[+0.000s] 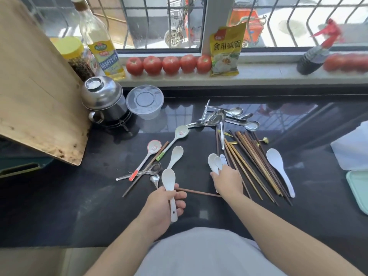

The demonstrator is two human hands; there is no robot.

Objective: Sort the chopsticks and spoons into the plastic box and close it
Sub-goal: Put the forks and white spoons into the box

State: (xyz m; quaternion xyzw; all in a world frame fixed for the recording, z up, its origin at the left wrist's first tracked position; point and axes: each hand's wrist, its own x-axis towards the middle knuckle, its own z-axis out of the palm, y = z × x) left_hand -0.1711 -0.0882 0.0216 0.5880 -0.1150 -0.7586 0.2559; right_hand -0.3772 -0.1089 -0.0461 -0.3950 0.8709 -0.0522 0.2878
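My left hand (pixel 163 204) grips a white plastic spoon (pixel 169 186) by its handle, bowl pointing away. My right hand (pixel 229 182) holds several white spoons (pixel 215 162) bunched together, beside a pile of wooden chopsticks (pixel 253 166). A single brown chopstick (pixel 199 192) lies between my hands. Another white spoon (pixel 176 155) and two painted ceramic spoons (pixel 153 147) lie left of centre with metal spoons (pixel 153 170). A heap of steel spoons (pixel 225 116) sits further back. A long white spoon (pixel 277 166) lies right of the chopsticks. The green plastic box (pixel 358 186) shows at the right edge.
A wooden cutting board (pixel 33 86) leans at the left. A steel pot (pixel 103 100) and a clear plastic container (pixel 145 102) stand behind the cutlery. Tomatoes (pixel 169 64), bottles and a yellow packet (pixel 226 50) line the windowsill. A white lid (pixel 352 148) lies at the right.
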